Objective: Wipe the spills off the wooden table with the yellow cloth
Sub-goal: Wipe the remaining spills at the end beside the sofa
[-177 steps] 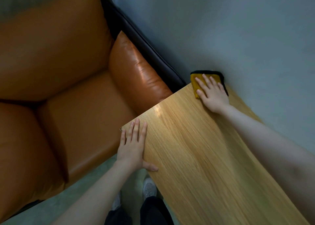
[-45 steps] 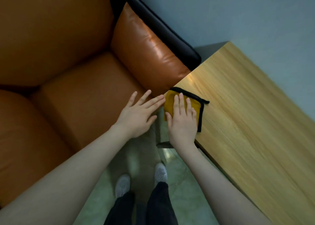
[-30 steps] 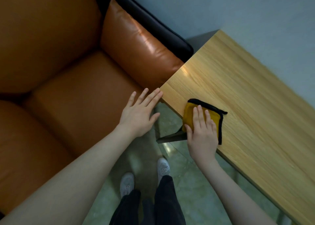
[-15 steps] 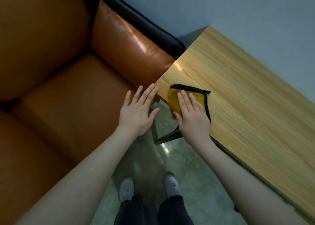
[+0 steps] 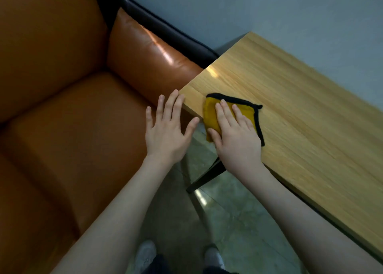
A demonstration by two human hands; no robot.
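The folded yellow cloth (image 5: 211,113) with black trim lies at the near-left corner of the wooden table (image 5: 300,112), its lower edge hanging slightly over the table's front edge. My right hand (image 5: 236,136) presses flat on the cloth with straight fingers. My left hand (image 5: 166,130) is spread open beside the table's left corner, fingertips touching the table's edge, holding nothing. I see no spills on the wood.
An orange leather sofa (image 5: 68,116) with a black frame fills the left, its armrest cushion (image 5: 149,60) close against the table's left end. A grey wall runs behind the table. Below are a black table leg (image 5: 207,176), greenish floor and my shoes (image 5: 145,253).
Since half a second ago the cloth and my right hand have stayed at the table's near-left corner, shifting only slightly. My left hand remains beside the corner.
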